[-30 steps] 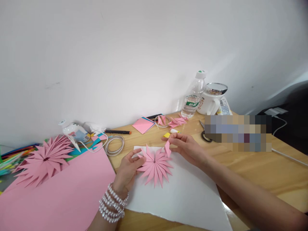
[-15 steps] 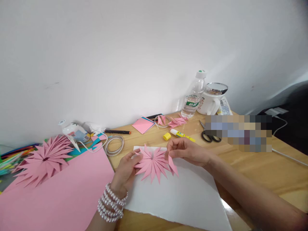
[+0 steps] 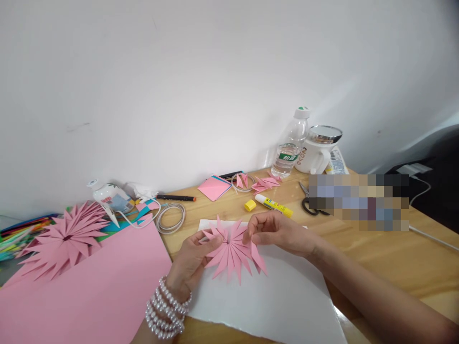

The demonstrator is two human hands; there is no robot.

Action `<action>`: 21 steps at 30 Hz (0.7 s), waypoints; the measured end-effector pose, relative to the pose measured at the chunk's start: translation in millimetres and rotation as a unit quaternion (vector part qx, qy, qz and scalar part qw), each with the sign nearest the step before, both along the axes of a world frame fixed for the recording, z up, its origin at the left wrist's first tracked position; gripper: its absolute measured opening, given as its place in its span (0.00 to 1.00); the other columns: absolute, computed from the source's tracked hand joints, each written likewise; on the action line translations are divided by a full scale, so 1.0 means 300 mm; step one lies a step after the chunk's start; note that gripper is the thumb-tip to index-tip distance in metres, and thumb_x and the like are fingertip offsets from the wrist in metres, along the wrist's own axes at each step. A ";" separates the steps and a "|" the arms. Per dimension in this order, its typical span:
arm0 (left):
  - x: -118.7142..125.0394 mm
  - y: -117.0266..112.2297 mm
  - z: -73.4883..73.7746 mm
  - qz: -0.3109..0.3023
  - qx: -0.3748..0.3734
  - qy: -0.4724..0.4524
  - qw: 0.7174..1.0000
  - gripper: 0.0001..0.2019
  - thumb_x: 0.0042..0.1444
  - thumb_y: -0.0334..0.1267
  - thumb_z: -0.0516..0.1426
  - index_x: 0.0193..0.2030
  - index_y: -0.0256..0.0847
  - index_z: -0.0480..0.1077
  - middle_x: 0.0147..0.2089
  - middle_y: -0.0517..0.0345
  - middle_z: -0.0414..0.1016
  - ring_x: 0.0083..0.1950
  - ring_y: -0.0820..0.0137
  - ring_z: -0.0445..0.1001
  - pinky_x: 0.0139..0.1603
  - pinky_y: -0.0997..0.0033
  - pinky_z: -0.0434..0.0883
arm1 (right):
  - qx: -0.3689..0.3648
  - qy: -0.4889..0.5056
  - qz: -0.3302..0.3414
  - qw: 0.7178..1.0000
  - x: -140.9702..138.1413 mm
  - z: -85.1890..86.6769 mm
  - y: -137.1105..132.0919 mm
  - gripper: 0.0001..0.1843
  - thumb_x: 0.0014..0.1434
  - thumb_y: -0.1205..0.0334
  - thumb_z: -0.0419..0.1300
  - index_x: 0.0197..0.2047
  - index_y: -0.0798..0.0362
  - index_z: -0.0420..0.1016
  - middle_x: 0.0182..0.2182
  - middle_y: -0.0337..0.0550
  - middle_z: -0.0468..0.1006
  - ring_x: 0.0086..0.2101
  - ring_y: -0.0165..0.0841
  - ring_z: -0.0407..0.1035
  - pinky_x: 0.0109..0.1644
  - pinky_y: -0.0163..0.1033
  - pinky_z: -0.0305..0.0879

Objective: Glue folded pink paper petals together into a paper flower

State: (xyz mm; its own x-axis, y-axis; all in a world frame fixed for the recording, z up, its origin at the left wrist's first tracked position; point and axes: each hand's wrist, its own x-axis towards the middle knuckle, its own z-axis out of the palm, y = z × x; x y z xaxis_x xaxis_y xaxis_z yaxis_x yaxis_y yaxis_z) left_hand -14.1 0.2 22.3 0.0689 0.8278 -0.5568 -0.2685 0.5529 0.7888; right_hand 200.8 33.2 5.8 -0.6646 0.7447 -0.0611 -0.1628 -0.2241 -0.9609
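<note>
A small pink folded-paper flower (image 3: 231, 251) with many pointed petals is held just above a white sheet of paper (image 3: 276, 296). My left hand (image 3: 190, 263), with pearl bracelets on the wrist, grips the flower's left side with closed fingers. My right hand (image 3: 278, 233) pinches a petal on its upper right edge. A glue stick (image 3: 274, 204) lies uncapped behind my right hand, its yellow cap (image 3: 250, 205) beside it.
A large pink sheet (image 3: 82, 291) and a bigger pink paper flower (image 3: 64, 239) lie at the left. Scissors (image 3: 310, 203), a water bottle (image 3: 289, 145), a white mug (image 3: 317, 153), loose pink petals (image 3: 263, 183), a cable coil (image 3: 170, 217) and a marker (image 3: 175, 197) stand along the back.
My right hand brought a loose pink petal down onto the flower's right side and now pinches it there. The flower shifted slightly toward me. The glue stick came into view.
</note>
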 end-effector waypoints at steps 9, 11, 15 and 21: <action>0.007 -0.001 -0.027 0.004 -0.003 0.032 0.999 0.16 0.32 0.36 0.69 0.28 0.33 0.71 0.28 0.54 0.77 0.26 0.72 0.73 0.26 0.74 0.71 | 0.011 -0.014 0.026 1.000 -0.004 0.012 -0.013 0.08 0.50 0.60 0.64 0.30 0.57 0.71 0.28 0.40 0.74 0.30 0.27 0.66 0.35 0.35 0.61; 0.007 0.001 -0.028 0.003 -0.005 0.040 0.999 0.16 0.31 0.37 0.69 0.26 0.33 0.71 0.27 0.55 0.77 0.25 0.73 0.72 0.25 0.75 0.70 | 0.015 -0.017 0.026 0.999 0.000 0.023 -0.015 0.09 0.50 0.60 0.64 0.30 0.57 0.71 0.27 0.40 0.74 0.29 0.27 0.66 0.35 0.35 0.61; 0.006 -0.003 -0.032 -0.005 0.003 0.055 0.998 0.15 0.31 0.38 0.69 0.24 0.34 0.71 0.25 0.55 0.76 0.24 0.73 0.72 0.24 0.75 0.68 | 0.012 -0.015 -0.021 1.000 0.011 0.044 -0.012 0.10 0.49 0.59 0.64 0.29 0.56 0.71 0.26 0.39 0.73 0.28 0.28 0.66 0.35 0.35 0.61; 0.021 -0.016 -0.029 -0.046 0.017 0.108 0.993 0.16 0.29 0.39 0.69 0.20 0.34 0.68 0.22 0.56 0.74 0.23 0.74 0.69 0.21 0.78 0.63 | 0.047 -0.005 -0.235 0.971 -0.006 0.028 -0.003 0.12 0.51 0.57 0.61 0.39 0.52 0.71 0.23 0.34 0.70 0.26 0.27 0.66 0.35 0.36 0.62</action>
